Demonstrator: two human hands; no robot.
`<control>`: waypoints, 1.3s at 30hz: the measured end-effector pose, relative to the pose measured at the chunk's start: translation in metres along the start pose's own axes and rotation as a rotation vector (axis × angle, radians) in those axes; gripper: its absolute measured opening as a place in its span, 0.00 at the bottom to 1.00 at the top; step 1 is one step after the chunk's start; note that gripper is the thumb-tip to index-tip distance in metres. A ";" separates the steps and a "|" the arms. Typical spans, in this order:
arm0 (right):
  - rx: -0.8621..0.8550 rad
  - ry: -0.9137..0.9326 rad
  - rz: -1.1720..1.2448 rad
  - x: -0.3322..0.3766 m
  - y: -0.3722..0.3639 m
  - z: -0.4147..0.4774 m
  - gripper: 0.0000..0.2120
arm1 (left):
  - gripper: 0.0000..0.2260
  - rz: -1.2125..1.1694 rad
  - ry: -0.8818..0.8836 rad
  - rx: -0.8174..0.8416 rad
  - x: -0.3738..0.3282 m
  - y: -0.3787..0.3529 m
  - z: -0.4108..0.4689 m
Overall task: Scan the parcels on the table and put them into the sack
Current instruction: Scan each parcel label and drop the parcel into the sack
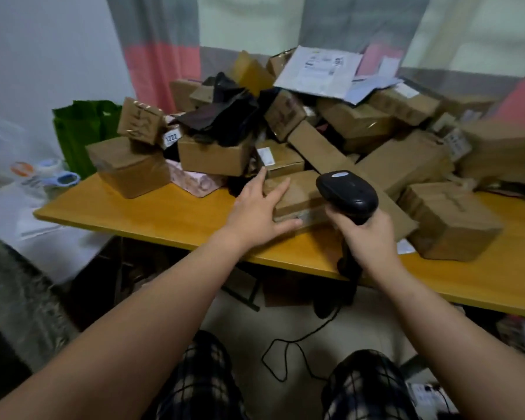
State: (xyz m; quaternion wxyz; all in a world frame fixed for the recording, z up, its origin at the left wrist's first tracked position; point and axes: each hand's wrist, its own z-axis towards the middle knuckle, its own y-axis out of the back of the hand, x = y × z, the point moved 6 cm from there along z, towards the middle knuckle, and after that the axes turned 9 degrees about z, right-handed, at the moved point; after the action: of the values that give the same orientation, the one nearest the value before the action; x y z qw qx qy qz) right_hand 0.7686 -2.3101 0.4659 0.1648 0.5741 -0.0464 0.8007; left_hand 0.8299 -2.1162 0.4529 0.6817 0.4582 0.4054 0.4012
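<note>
Our left hand (259,209) lies open, fingers spread on the flat brown cardboard parcel (299,194) near the yellow wooden desk (152,216) edge, right hand (369,239) grips the black handheld scanner (347,194); box prob. stiff & light, so we'd pinch its long sides.

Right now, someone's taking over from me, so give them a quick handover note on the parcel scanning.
Left hand: open, fingers flat on a brown parcel at the table's front edge.
Right hand: grips the black scanner just above that parcel.
Done: no parcel visibly bagged.
Left: the whole pile lies on the table, to scan and sack.
Sack: not clearly in view.
</note>
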 end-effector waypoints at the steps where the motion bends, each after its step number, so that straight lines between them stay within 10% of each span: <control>1: -0.018 -0.006 0.009 -0.002 0.006 0.001 0.16 | 0.37 -0.037 0.012 0.031 0.000 -0.004 0.003; 9: 0.147 -0.056 0.150 -0.003 0.003 -0.013 0.15 | 0.25 -0.359 0.050 0.045 0.020 0.015 -0.031; 14: 0.280 -0.135 0.261 -0.003 -0.015 -0.032 0.16 | 0.24 -0.692 0.380 0.156 0.031 0.022 -0.050; 20: 0.221 -0.160 0.298 0.002 -0.034 -0.037 0.16 | 0.18 -0.487 0.215 -0.266 0.028 0.041 -0.066; 24: 0.199 -0.137 0.279 0.003 -0.035 -0.041 0.15 | 0.34 -0.597 0.038 0.073 0.027 0.011 -0.085; 33: 0.263 -0.186 0.431 0.001 -0.024 -0.050 0.18 | 0.22 -0.907 0.474 -0.161 0.042 0.023 -0.094; 39: 0.195 -0.220 0.438 0.008 -0.019 -0.042 0.15 | 0.37 -0.774 0.296 -0.122 0.023 0.039 -0.091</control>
State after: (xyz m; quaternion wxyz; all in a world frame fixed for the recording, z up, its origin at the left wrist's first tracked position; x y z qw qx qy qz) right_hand 0.7341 -2.2797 0.4570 -0.0745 0.6473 -0.1100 0.7506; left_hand 0.7475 -2.0580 0.4633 0.7426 0.1682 0.6166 0.2000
